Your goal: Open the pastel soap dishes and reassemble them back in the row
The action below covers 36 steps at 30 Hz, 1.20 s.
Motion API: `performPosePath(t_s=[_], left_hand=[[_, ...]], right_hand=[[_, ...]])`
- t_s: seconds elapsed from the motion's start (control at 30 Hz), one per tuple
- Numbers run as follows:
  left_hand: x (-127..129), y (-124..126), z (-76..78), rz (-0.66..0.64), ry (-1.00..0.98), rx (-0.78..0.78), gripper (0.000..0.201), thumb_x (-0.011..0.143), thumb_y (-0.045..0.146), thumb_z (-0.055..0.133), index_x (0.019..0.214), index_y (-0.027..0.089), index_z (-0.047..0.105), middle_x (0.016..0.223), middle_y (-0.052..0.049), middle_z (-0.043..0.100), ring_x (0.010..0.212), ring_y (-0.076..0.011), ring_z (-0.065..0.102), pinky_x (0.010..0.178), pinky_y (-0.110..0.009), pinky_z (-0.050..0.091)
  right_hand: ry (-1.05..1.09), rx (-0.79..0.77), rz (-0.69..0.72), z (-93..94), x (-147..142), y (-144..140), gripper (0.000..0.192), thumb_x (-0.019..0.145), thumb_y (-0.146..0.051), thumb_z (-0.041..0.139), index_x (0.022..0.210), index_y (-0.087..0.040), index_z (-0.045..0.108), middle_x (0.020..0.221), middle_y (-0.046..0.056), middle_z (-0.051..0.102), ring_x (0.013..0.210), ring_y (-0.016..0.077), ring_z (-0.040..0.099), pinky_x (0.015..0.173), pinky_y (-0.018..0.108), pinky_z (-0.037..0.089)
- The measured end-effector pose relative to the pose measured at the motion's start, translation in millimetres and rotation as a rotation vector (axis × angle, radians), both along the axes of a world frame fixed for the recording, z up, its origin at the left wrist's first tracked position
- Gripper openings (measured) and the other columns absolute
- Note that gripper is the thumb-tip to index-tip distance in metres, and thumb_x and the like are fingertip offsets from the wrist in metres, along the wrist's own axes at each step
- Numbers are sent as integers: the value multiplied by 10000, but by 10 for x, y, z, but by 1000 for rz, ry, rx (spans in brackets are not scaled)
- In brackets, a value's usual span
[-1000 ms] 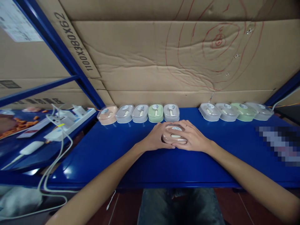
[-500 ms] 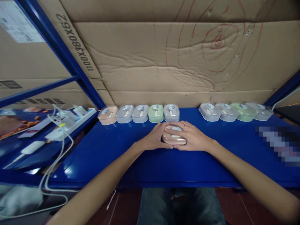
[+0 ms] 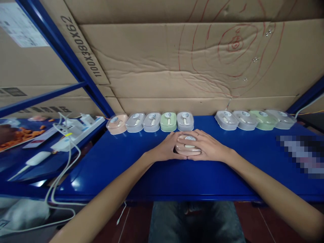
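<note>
Pink box [image 3: 187, 147] sits clasped between both hands [image 3: 188, 148].

Ten small lidded plastic boxes sit on the blue shelf in all: a row of five at the back left, one peach [image 3: 116, 123], three grey [image 3: 135, 122] and one green [image 3: 168, 121]; a row of four at the back right, three grey [image 3: 226, 120] and one green [image 3: 262, 119]; and one more peach box [image 3: 187, 147] alone between two bare hands.
</note>
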<state>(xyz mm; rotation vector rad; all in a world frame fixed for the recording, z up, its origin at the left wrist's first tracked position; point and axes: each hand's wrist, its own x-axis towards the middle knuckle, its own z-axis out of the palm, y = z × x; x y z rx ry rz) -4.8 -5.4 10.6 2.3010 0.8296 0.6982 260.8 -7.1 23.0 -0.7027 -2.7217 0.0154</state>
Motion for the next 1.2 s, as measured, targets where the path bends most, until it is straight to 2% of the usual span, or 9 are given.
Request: performPosePath(t_s=[0.27,0.53,0.7,0.83,1.0,1.2], left_hand=[[-14,-4,26,4,34,51,907,784,671,900,1535,312,540,1529,-120,587,1435,-410,529,1224,-645,399],[-17,-16,53,31,89,73,923,773,684,899,1525,301,527,1446,-123,613,1367,-407,570,1193,-651,432],[-12,17,-62,81,25,24,1136,670,687,960,1590,300,419,1572,-150,525,1466,-437,494,1216,-684,405],[-13,28,-116,116,10,-30,1244,631,665,985,1630,284,349,1629,-174,468,1531,-457,431,1240,-689,383],[0,9,-83,118,4,-18,1220,635,642,989,1624,300,361,1629,-163,474,1520,-455,446,1238,-693,382],[10,-19,-50,108,11,-26,1147,679,631,973,1613,297,395,1626,-159,487,1532,-454,428,1238,-692,375]], right_hand=[[14,-5,20,25,-10,-9,739,1017,-591,675,1675,-335,457,1688,115,487,1375,367,566,1127,605,486],[48,7,15,24,-30,-10,781,963,-618,736,1648,-327,500,1647,125,529,1383,364,587,1139,600,479],[134,-5,24,-10,-39,0,599,1060,-540,637,1618,-349,538,1627,109,559,1413,314,595,1153,566,487],[206,-13,28,-54,-30,8,557,1066,-491,649,1591,-323,576,1603,123,585,1444,301,585,1161,548,500],[187,33,10,-56,-29,-6,559,1040,-484,686,1568,-318,607,1611,123,582,1430,315,602,1211,585,463],[136,53,-15,-37,-47,-17,564,1031,-501,689,1567,-343,612,1629,114,572,1388,337,629,1190,613,472]])
